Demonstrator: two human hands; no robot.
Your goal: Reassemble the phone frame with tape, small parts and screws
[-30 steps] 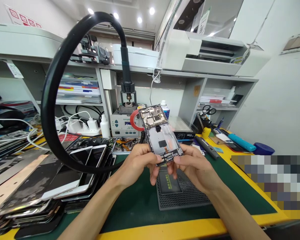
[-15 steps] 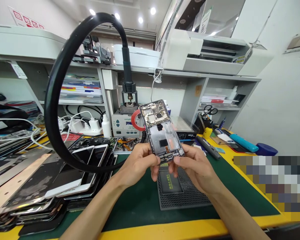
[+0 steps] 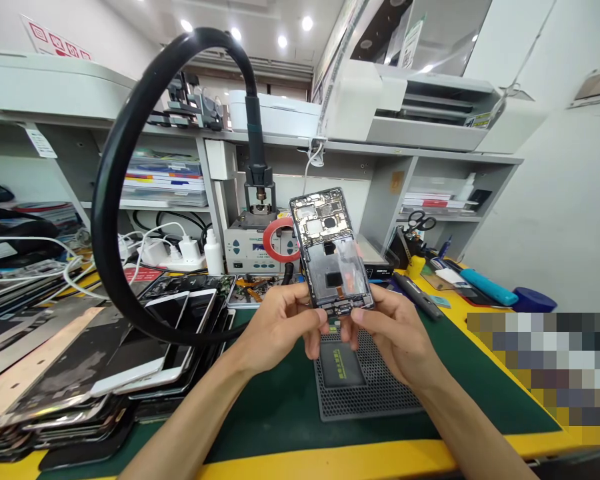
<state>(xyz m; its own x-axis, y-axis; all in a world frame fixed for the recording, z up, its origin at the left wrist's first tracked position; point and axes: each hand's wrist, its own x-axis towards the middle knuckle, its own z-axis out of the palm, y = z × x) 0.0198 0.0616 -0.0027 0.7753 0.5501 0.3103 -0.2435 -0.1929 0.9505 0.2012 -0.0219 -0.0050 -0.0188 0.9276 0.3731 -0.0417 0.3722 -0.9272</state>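
Note:
Held up before me is an opened smartphone [image 3: 325, 270], its insides facing me. A circuit board fills its upper part, and a grey metal bay with a small black patch and an orange flex strip lies lower down. My left hand [image 3: 287, 323] grips the lower left corner, thumb on the front edge and fingers behind. My right hand [image 3: 393, 327] pinches the lower right corner the same way. Both hands are closed on the phone, which tilts slightly, its top leaning left. Below the hands, a dark perforated pad [image 3: 370, 393] lies on the green mat [image 3: 270, 420].
Stacked phone screens and frames [image 3: 145, 360] crowd the left side. A thick black hose [image 3: 103, 193] loops in front of a grey repair station [image 3: 255, 247] with a red tape ring [image 3: 275, 250]. Scissors [image 3: 421, 221], a black tool [image 3: 417, 297] and a turquoise tool [image 3: 487, 285] lie right.
Both hands have raised the phone slightly and shifted its top to the right. It stands more upright and faces me more directly now.

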